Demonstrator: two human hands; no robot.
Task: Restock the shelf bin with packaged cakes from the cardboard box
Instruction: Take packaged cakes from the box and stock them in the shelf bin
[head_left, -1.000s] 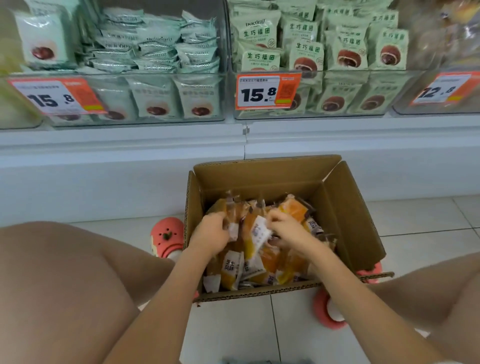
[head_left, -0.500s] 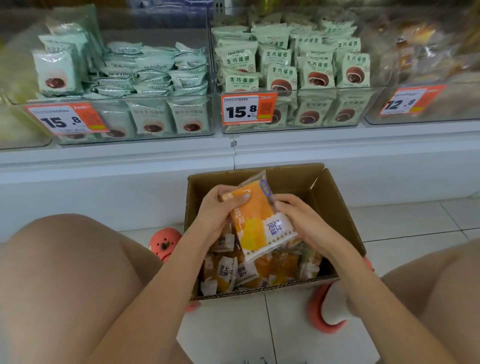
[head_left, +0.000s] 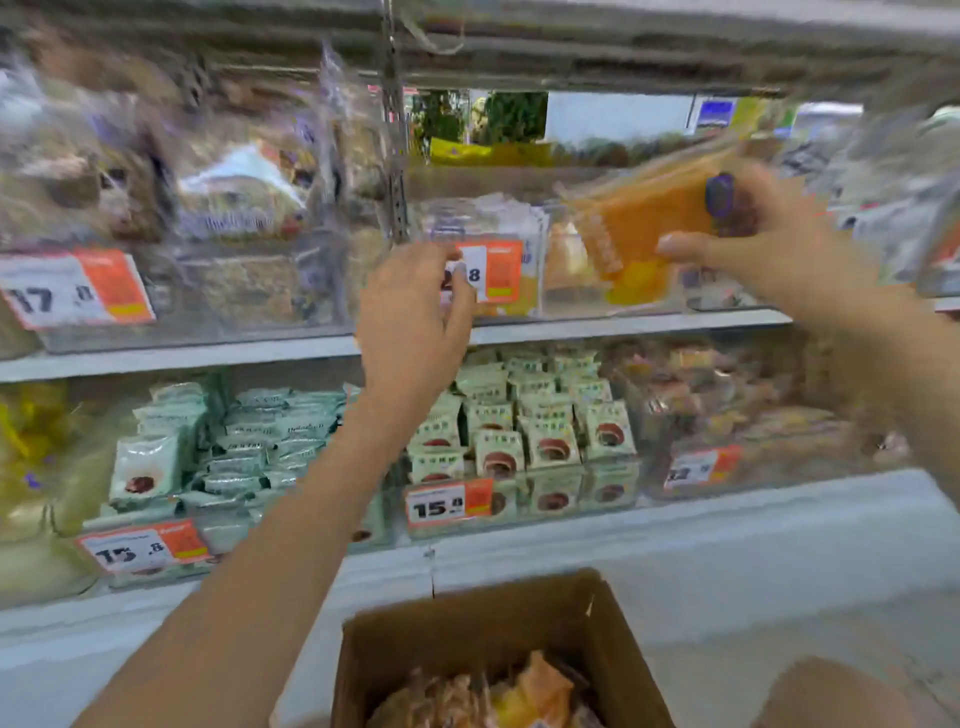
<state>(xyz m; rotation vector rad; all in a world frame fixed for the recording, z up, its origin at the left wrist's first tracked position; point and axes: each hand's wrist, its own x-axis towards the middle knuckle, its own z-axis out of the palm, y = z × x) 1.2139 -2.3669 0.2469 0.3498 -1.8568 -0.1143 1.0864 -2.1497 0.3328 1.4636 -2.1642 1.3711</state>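
Right hand (head_left: 748, 234) pinches orange cake pack (head_left: 644, 228) raised at upper bin (head_left: 582, 291) | left hand (head_left: 415, 317) fingers curled at bin's price tag (head_left: 491, 271), print blurred | box (head_left: 467, 644) below holds more packs | lower tag (head_left: 449, 503) reads "15.8"

Both arms raised
Left hand (head_left: 415, 317) lifted, fingers loosely curled; right hand (head_left: 748, 234) pinching, thumb beneath.
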